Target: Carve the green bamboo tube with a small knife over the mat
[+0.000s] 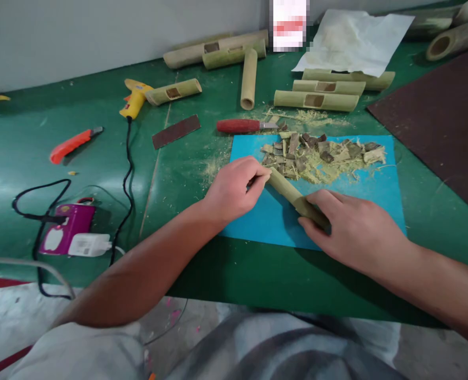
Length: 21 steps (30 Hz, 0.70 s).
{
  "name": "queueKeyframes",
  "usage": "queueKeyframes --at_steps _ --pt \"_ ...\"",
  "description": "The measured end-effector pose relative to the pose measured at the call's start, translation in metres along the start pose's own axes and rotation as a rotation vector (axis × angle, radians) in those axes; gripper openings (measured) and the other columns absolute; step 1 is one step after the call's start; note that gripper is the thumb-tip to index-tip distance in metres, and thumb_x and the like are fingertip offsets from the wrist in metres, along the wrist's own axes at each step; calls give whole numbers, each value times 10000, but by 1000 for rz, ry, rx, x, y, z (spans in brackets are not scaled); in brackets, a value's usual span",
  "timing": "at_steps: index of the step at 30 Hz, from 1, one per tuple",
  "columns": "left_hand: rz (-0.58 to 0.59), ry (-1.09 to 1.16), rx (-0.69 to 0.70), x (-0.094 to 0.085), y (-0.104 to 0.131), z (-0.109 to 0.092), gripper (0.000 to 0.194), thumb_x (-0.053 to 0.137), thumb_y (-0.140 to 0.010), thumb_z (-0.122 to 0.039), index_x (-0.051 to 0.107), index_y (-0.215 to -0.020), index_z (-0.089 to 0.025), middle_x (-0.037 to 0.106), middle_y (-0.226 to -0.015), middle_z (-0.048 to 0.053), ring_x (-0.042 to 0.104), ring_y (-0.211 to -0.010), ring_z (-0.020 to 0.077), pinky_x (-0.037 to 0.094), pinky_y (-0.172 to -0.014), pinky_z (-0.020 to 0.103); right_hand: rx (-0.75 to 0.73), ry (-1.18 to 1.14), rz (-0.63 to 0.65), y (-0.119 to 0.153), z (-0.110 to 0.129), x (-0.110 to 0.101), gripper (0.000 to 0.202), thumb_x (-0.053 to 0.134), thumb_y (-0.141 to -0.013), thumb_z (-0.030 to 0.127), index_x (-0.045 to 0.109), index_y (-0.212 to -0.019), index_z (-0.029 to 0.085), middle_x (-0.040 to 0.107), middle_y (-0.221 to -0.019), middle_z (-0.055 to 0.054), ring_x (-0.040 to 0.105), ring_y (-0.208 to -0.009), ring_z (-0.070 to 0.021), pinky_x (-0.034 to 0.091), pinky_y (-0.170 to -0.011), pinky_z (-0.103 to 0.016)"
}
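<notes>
A bamboo tube (287,190) slants over the blue sheet (253,227), its far end up and to the left. My right hand (348,227) is wrapped round the near end of the tube. At the far end, my left hand (237,187) is pinched with its fingertips touching the tube's tip; whether something small is between them is hidden. Just beyond the tube lies a pile of bamboo chips and shavings (321,158) on the sheet. A red-handled knife (239,125) rests behind the sheet, its blade pointing right.
Several cut bamboo tubes (316,100) lie at the back. On the left are a yellow glue gun (136,100), an orange cutter (71,146), a purple power strip (67,227) and cables. A sandpaper strip (176,132) lies near the middle, a large brown sheet (439,121) at right.
</notes>
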<state>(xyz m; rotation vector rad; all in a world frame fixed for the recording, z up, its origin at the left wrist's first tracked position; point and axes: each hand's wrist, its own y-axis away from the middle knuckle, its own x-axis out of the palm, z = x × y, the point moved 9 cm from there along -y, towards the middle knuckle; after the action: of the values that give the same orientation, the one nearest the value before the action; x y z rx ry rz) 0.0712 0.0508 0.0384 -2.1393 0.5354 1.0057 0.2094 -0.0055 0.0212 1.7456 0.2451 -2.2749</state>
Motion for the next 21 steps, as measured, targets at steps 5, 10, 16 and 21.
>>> queueKeyframes --at_steps 5,10,16,21 --pt "13 29 25 2 0 -3 150 538 -995 -211 631 -885 -166 672 -814 37 635 -775 150 512 -715 270 5 11 30 0 -1 3 183 510 -905 351 601 -890 193 654 -786 -36 507 -591 -151 197 -519 -302" --pt "36 31 38 4 -2 -5 182 522 -1000 -225 624 -860 -169 676 -812 40 632 -773 150 511 -713 274 8 4 41 -1 -1 3 174 520 -895 354 596 -889 198 645 -773 -30 490 -584 -148 194 -511 -295" --pt "-33 -67 -39 -7 1 12 140 532 -986 -199 653 -930 -156 688 -840 38 640 -765 146 509 -695 266 10 10 42 3 1 2 154 550 -862 360 542 -812 214 571 -672 5 408 -518 -122 166 -496 -289" --pt "-173 -94 -31 -19 4 7 147 551 -995 -216 673 -924 -174 713 -835 19 678 -809 146 531 -742 267 -22 35 -15 7 5 -2 165 529 -879 355 544 -800 210 572 -672 -3 416 -514 -122 166 -499 -294"
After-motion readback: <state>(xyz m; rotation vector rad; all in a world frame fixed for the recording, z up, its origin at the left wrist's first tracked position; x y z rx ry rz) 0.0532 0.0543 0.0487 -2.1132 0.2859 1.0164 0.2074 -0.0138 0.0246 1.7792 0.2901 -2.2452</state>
